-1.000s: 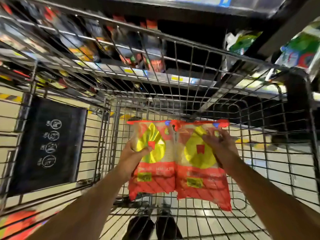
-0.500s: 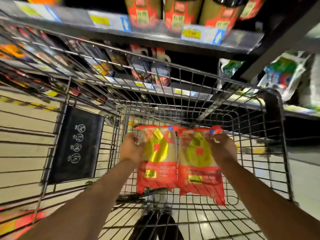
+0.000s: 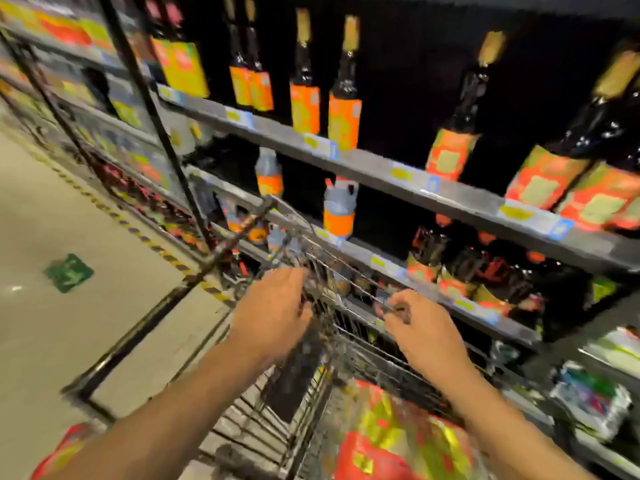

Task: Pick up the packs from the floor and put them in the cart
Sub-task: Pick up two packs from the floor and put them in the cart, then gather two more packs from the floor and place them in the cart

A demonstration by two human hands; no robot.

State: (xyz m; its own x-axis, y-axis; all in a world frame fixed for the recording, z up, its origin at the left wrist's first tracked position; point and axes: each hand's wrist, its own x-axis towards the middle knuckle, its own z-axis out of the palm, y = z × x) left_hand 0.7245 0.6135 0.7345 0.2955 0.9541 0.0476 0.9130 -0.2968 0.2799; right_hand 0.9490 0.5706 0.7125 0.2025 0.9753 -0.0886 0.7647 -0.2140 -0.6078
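Note:
The frame is blurred by motion. Red and yellow packs [image 3: 391,441] lie inside the wire cart [image 3: 322,344] at the bottom of the view. My left hand [image 3: 273,313] hovers over the cart's left side with relaxed fingers and holds nothing. My right hand [image 3: 419,327] is raised above the cart's right side, fingers loosely curled, empty. Another red pack [image 3: 65,452] lies on the floor at the bottom left, partly hidden by my left forearm.
Store shelves [image 3: 381,171] with dark bottles and orange labels run along the right and behind the cart. Pale floor [image 3: 69,209] with a green sticker [image 3: 68,273] and a striped line lies to the left.
Both hands let go of the two packs, which now lie in the cart. The hands rose above the cart and the view swung up toward the shelves.

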